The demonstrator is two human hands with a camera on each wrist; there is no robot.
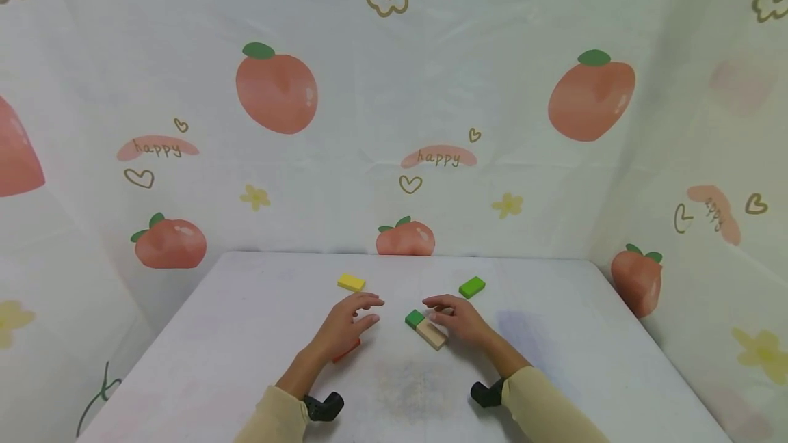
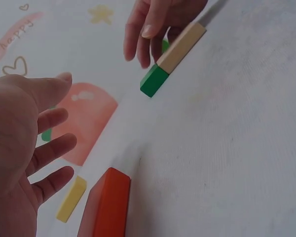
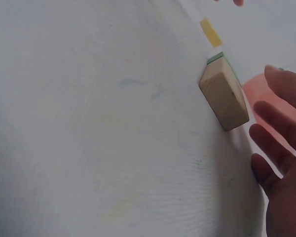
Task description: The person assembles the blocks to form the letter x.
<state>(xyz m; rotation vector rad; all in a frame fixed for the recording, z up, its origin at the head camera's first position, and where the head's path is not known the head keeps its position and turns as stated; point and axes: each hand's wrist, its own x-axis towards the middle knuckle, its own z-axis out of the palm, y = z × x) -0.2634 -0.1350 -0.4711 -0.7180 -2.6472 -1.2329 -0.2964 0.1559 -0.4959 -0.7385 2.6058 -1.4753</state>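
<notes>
My left hand point(image 1: 340, 325) hovers with loosely bent fingers, holding nothing. Partly hidden under it is a red block point(image 1: 347, 351), which the left wrist view shows close beside the palm. A natural wood block point(image 1: 432, 335) lies in the middle of the table with a dark green block point(image 1: 415, 319) flush against its far end. Just right of that pair, my right hand point(image 1: 463, 323) is held with relaxed, spread fingers. A gap separates its fingertips from the wood block point(image 3: 223, 94) in the right wrist view, and nothing is in its grasp.
Toward the back of the white table point(image 1: 258, 347) lie a yellow block point(image 1: 351, 282) on the left and a light green block point(image 1: 472, 287) on the right. A fruit-patterned cloth point(image 1: 345, 176) hangs behind the table and along both sides.
</notes>
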